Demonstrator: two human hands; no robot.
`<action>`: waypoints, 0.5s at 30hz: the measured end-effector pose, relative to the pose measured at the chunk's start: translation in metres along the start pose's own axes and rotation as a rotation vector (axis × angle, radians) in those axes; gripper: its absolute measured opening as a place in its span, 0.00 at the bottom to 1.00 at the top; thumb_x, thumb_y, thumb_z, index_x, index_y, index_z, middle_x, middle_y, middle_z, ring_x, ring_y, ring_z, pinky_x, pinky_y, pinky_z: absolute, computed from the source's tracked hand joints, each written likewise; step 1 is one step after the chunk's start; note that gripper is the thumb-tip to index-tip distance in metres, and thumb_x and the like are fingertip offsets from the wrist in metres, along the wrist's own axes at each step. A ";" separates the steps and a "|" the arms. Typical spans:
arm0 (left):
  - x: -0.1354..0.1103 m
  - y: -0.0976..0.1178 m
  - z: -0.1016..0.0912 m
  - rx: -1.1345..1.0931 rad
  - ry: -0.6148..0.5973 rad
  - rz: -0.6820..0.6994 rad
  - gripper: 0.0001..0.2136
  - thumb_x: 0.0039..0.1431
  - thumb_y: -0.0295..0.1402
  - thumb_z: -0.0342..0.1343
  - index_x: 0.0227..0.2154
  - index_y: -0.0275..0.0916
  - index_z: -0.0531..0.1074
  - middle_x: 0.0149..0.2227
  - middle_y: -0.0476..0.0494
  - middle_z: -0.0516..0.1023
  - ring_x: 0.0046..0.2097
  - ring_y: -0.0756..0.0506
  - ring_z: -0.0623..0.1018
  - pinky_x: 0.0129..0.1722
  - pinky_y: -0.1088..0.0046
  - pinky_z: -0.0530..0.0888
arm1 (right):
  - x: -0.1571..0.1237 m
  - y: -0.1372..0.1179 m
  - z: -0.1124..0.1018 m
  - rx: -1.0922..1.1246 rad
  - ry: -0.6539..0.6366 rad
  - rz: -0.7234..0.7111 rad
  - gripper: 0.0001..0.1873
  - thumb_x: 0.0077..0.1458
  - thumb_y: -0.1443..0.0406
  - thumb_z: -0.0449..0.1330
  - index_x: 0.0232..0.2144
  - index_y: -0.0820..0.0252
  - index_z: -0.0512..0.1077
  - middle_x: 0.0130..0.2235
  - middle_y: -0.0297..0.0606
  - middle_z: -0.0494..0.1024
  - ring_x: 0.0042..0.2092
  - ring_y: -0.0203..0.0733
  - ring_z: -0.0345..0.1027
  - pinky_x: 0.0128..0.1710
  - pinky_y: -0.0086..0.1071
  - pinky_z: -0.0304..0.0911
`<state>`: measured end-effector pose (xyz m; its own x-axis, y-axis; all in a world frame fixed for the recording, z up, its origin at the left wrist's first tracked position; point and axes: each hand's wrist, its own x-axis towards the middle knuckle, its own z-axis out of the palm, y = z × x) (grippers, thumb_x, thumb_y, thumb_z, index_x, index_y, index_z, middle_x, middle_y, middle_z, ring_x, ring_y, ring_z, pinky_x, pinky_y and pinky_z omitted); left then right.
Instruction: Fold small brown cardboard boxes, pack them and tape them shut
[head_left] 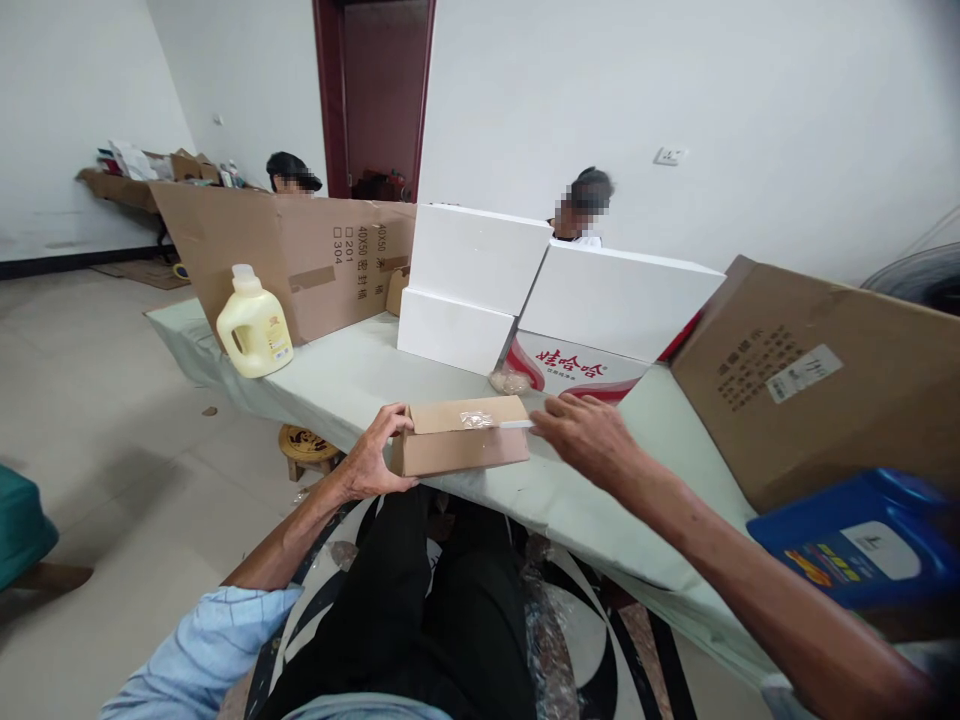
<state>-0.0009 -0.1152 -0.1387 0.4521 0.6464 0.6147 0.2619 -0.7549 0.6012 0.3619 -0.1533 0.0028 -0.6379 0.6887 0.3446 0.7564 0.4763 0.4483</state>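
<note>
Dark trousers (390, 600) nearest the camera, just below the carton (465, 455), which serves as reference. Carton is small, brown, at the near edge of the worktop (345, 370), between both hands. Clear tape (476, 420) lies along its upper front edge.

Left hand (382, 455): gripping the carton's left end, fingers at the top, thumb at the bottom. Right hand (574, 425): at the carton's right end, fingers curled by a white strip (515, 425); cannot tell whether it pinches the strip or the carton.

Behind the carton: a plastic wad (511, 381), then three white boxes (480, 260) and a red-and-white box (577, 365), the latter under one of the white ones. Left of and beyond the carton: a pale yellow jug (259, 335), upright, in front of printed cardboard (322, 250). Right of the carton: a big brown box (817, 380), with a blue bottle (862, 540) nearer the camera. Floor, left of the carton: a wooden stool (307, 445). Two people (589, 195) beyond the carton, partly hidden.
</note>
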 end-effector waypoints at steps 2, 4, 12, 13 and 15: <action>-0.002 -0.002 0.000 0.012 -0.018 -0.005 0.40 0.44 0.29 0.75 0.61 0.44 0.65 0.68 0.31 0.64 0.71 0.30 0.68 0.68 0.49 0.73 | -0.018 0.022 0.008 0.052 -0.001 0.037 0.16 0.76 0.60 0.56 0.35 0.55 0.77 0.36 0.42 0.81 0.39 0.47 0.72 0.39 0.38 0.57; -0.004 -0.006 0.000 0.013 -0.033 -0.024 0.42 0.45 0.30 0.75 0.63 0.44 0.64 0.69 0.31 0.63 0.71 0.30 0.68 0.68 0.48 0.73 | -0.040 0.041 0.023 0.182 0.038 0.132 0.18 0.77 0.55 0.53 0.41 0.54 0.79 0.41 0.43 0.83 0.43 0.49 0.75 0.42 0.38 0.62; -0.001 -0.011 -0.005 0.042 -0.084 -0.039 0.45 0.46 0.33 0.77 0.68 0.45 0.65 0.72 0.32 0.58 0.73 0.27 0.65 0.70 0.45 0.71 | -0.134 0.018 0.128 0.346 0.037 0.844 0.21 0.70 0.53 0.50 0.36 0.55 0.78 0.36 0.47 0.81 0.39 0.54 0.74 0.40 0.43 0.68; 0.000 -0.011 -0.006 0.054 -0.092 -0.027 0.45 0.45 0.33 0.78 0.68 0.44 0.66 0.72 0.31 0.57 0.74 0.27 0.64 0.71 0.45 0.70 | -0.142 0.012 0.138 0.342 0.040 0.872 0.20 0.68 0.53 0.51 0.34 0.55 0.78 0.34 0.47 0.80 0.38 0.55 0.73 0.40 0.44 0.68; 0.002 -0.010 -0.008 0.076 -0.107 -0.003 0.46 0.45 0.33 0.79 0.68 0.44 0.67 0.73 0.31 0.57 0.74 0.26 0.63 0.72 0.43 0.69 | -0.149 0.006 0.152 0.350 0.063 0.903 0.18 0.67 0.53 0.53 0.34 0.55 0.78 0.34 0.48 0.79 0.39 0.56 0.72 0.42 0.47 0.70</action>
<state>-0.0099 -0.1054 -0.1395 0.5385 0.6364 0.5523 0.3255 -0.7617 0.5603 0.4838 -0.1700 -0.1715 0.2058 0.8487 0.4871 0.9587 -0.0751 -0.2742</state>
